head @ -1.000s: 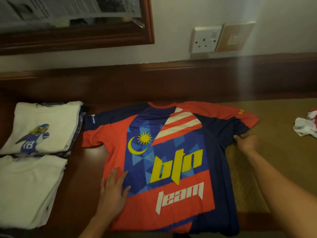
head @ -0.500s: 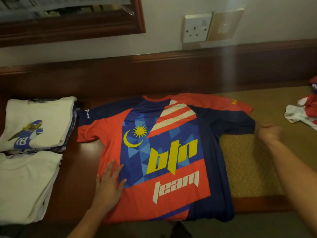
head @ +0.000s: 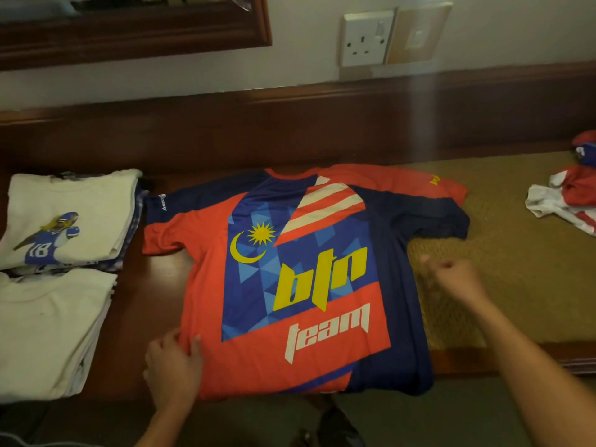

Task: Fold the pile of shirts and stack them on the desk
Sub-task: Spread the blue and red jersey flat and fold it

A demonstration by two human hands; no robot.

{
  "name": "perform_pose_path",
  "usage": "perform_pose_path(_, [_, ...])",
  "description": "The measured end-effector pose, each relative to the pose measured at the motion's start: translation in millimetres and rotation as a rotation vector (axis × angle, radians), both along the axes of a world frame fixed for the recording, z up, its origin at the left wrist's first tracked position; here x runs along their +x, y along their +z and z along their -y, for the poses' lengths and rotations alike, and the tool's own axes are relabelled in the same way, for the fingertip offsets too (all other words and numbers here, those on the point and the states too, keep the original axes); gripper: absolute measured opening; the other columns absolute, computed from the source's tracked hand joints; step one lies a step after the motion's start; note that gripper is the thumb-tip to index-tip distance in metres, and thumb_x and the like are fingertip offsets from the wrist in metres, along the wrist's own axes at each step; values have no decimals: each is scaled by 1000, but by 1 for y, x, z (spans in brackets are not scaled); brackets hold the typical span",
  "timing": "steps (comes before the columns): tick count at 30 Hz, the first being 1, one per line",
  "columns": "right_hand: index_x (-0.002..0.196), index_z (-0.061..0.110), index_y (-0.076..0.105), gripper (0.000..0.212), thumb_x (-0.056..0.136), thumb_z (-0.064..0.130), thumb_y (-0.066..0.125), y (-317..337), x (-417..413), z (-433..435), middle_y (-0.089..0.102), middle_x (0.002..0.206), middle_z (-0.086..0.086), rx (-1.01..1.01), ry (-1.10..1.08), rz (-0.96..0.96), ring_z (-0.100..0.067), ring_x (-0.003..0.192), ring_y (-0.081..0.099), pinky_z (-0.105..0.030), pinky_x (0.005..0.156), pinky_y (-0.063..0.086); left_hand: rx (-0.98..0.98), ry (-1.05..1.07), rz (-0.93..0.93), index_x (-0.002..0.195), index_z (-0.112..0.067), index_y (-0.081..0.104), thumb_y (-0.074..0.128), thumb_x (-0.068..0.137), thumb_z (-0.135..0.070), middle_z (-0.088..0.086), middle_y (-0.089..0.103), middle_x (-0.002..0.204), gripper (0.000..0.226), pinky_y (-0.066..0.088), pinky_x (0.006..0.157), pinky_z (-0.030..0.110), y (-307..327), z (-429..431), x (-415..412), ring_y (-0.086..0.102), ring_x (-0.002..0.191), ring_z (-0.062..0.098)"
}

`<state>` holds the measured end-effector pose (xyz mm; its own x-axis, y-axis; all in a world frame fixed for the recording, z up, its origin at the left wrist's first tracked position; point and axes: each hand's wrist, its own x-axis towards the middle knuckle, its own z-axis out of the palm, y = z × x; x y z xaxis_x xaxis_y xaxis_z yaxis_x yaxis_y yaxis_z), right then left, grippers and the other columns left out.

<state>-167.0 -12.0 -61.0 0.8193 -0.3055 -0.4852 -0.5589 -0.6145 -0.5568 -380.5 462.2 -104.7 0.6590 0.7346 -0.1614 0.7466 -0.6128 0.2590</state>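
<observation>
Low at the left of the frame, the left hand [head: 172, 366] pinches the jersey [head: 290, 285] by its side edge near the hem, one digit lying on the orange cloth and the rest tucked at the edge. At right of centre the right hand [head: 458, 279] hovers just beside the jersey's navy side, over the woven mat [head: 516, 253]. It is blurred, but its fingers look curled and empty.

The jersey lies flat and face up in the middle of the desk [head: 154, 291], sleeves spread, its right half on the mat. Two folded stacks [head: 58, 285] of white shirts sit at the left edge, and the unfolded pile [head: 567, 198] waits at the far right.

The jersey is probably thin, light sports fabric: limp, somewhat slick, and apt to slide or wrinkle on polished wood. A pinch at the shoulder seam and another at the hem on the same side would carry a clean lengthwise fold, with the sleeve tucked in afterwards.
</observation>
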Motion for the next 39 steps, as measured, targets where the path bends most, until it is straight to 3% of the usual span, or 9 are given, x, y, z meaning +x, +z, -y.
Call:
perform_pose_path(3, [80, 10, 68, 30, 86, 38, 77, -24, -46, -22, 72, 81, -12, -153, 250, -74, -31, 76, 67, -42, 70, 56, -100, -3, 72, 94, -9, 68, 74, 89, -24, 20, 62, 96, 17, 49, 80, 50, -2, -8, -14, 62, 93, 44])
perform_pose_path(5, [83, 10, 67, 17, 88, 25, 75, -26, -61, -23, 72, 87, -18, -168, 163, 28, -37, 85, 67, -40, 74, 54, -180, 42, 176, 88, -6, 69, 76, 89, -18, 22, 67, 91, 15, 48, 79, 46, 3, -14, -16, 65, 89, 42])
perform_pose_path(9, [92, 10, 64, 10, 94, 18, 70, -13, -74, -18, 67, 87, -14, -13, -165, 182, -35, 90, 65, -40, 79, 48, -295, 223, 336, 95, -3, 67, 76, 90, -18, 26, 70, 89, 18, 50, 83, 47, 14, -26, -23, 67, 90, 40])
perform_pose_path(14, [81, 18, 63, 15, 89, 16, 76, -19, -96, -19, 73, 91, -10, 40, -43, 38, -32, 89, 68, -46, 83, 56, -390, 188, 236, 109, -4, 69, 77, 87, -12, 22, 73, 98, 25, 51, 84, 44, 11, -31, -37, 69, 95, 35])
perform_pose_path(17, [96, 13, 67, 10, 90, 12, 74, -16, -101, -14, 73, 101, -15, -34, -44, 97, -34, 93, 67, -43, 83, 55, -394, 178, 272, 111, -5, 69, 75, 86, -4, 20, 73, 99, 25, 49, 81, 39, 16, -26, -43, 68, 92, 30])
perform_pose_path(23, [137, 11, 55, 53, 89, 22, 74, -15, -112, -33, 59, 133, -15, -222, 209, 185, -37, 122, 56, -51, 100, 49, -373, 68, 265, 113, -7, 68, 75, 85, -2, 15, 70, 106, 30, 54, 89, 45, 15, -14, -58, 68, 96, 31])
perform_pose_path(27, [134, 13, 60, 50, 88, 24, 75, -4, -104, -69, 59, 129, -14, -258, 360, 281, -35, 120, 53, -49, 102, 46, -325, -24, 248, 120, -4, 66, 76, 86, -5, 15, 61, 115, 35, 55, 89, 45, 16, -6, -69, 65, 95, 26])
perform_pose_path(32, [130, 15, 64, 44, 88, 21, 75, 3, -76, -137, 63, 123, -8, -96, 601, 314, -32, 117, 55, -48, 99, 46, -319, 29, 237, 120, -4, 67, 75, 88, -8, 14, 59, 116, 33, 52, 91, 44, 17, -10, -76, 63, 99, 26])
perform_pose_path(39, [122, 11, 68, 38, 85, 15, 77, 16, -20, -264, 71, 113, -9, 27, 918, 364, -30, 105, 64, -40, 95, 47, -376, 109, 241, 107, -9, 70, 78, 86, -11, 4, 58, 97, 23, 45, 79, 30, 9, -15, -87, 59, 81, 15])
